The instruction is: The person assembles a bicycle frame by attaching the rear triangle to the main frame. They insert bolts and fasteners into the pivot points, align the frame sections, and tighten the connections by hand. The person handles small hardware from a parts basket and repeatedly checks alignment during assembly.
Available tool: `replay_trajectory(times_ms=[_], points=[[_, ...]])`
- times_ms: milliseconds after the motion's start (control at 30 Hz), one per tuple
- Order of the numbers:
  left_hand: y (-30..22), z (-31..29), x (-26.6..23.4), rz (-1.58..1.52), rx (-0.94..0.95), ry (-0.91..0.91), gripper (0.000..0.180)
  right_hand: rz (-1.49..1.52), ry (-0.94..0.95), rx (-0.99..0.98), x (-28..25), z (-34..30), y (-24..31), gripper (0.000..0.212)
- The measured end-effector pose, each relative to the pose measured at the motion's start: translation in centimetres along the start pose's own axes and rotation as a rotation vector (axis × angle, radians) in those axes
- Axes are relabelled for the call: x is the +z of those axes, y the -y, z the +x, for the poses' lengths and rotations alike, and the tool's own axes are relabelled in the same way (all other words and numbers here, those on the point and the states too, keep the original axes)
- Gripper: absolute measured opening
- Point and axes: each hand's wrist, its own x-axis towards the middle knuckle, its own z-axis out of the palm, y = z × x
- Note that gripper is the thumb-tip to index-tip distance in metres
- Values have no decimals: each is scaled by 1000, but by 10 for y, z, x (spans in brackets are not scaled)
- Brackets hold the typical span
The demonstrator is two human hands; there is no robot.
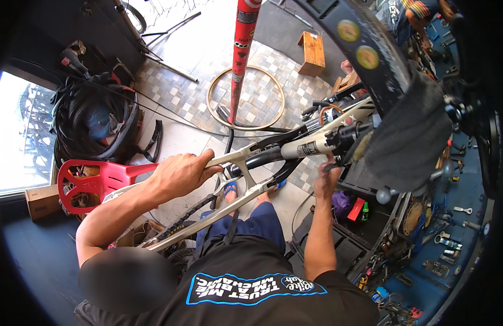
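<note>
A cream and black bicycle frame (308, 148) hangs across the middle, its rear stays reaching toward my lower left. My left hand (189, 173) is closed round the upper stay, thumb near the bracing strut. A black chain (181, 220) runs along the lower stay. Under the cream tube's right part, my right hand (326, 178) is raised with curled fingers. Its fingertips are partly hidden beside the tube and dark fittings, so what it grips does not show. A grey cloth (406, 136) drapes over the support at the frame's right end.
A red pole (241, 60) rises behind the frame, near a tan rim (209, 98) on the tiled floor. Tyres (69, 122) and a red plastic chair (110, 176) are at left. Tools (447, 239) cover the blue bench at right. Another person's arm (420, 27) shows top right.
</note>
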Motion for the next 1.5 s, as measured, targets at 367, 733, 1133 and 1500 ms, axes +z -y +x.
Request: replay_trajectory(times_ms=[367,733,1133,1500], points=[[3,3,1,-65,-44,61,42,100,160,-83,45,49,13,115],[-2,9,1,-55,-44,34,41,30,202,-102,40,48,10,115],[3,2,11,22,-17,-80,51,82,116,-22,27,24,-4,113],[-61,-57,-31,-53,180,-442,53,-148,-128,121,-57,-124,32,108]])
